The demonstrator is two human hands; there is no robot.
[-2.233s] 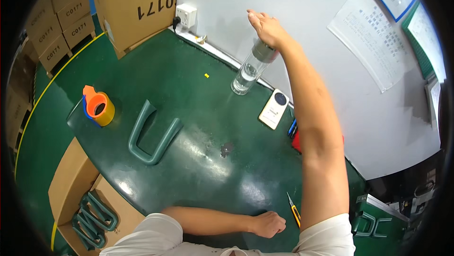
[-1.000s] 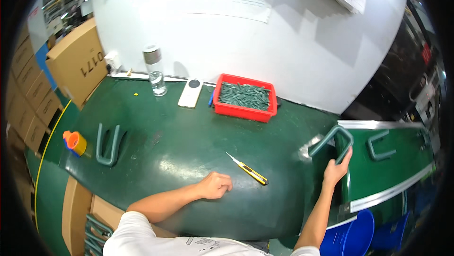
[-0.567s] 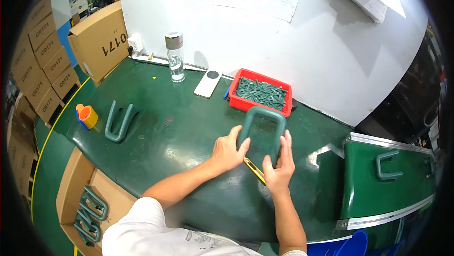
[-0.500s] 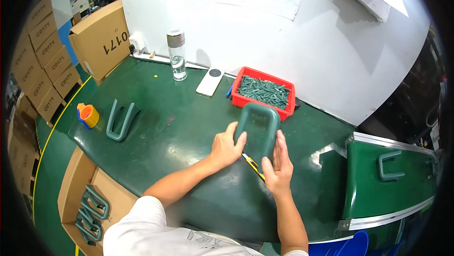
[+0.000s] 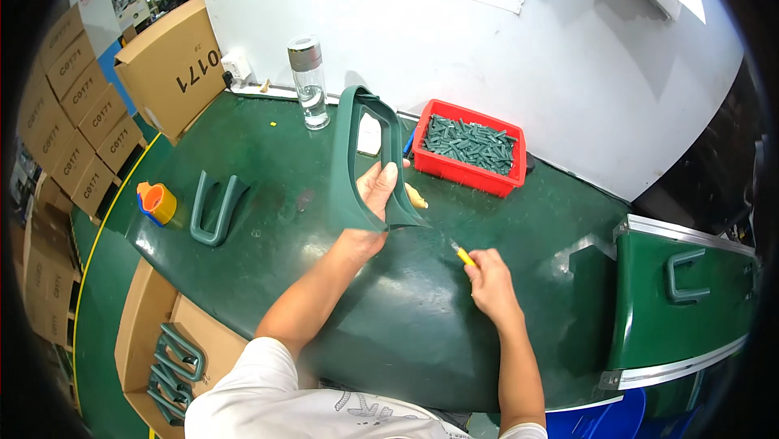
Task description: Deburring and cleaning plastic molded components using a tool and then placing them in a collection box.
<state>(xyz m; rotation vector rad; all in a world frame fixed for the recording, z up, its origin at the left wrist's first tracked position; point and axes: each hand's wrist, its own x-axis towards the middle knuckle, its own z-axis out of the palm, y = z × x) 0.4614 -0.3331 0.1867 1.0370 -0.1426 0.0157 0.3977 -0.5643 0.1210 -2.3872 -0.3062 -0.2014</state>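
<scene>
My left hand [image 5: 376,189] is closed around one leg of a green U-shaped plastic handle [image 5: 345,165], raised above the table with its curved end away from me and its two open ends toward me. In my right hand [image 5: 493,286] is a yellow utility knife [image 5: 464,256], its blade end pointing up and left toward the handle's ends, with a gap between. A second green U-shaped handle [image 5: 213,228] lies on the table at the left.
Small green pieces fill a red bin [image 5: 466,167] at the back. Nearby stand a glass bottle [image 5: 312,94] and a white phone [image 5: 369,135]. An orange tape roll [image 5: 161,204] sits left. An open carton [image 5: 142,309] holds several handles; another handle [image 5: 672,281] lies on the conveyor [image 5: 649,333].
The handle has turned and come up and left in my left hand. My right hand has left the handle and now grips the knife out to the right.
</scene>
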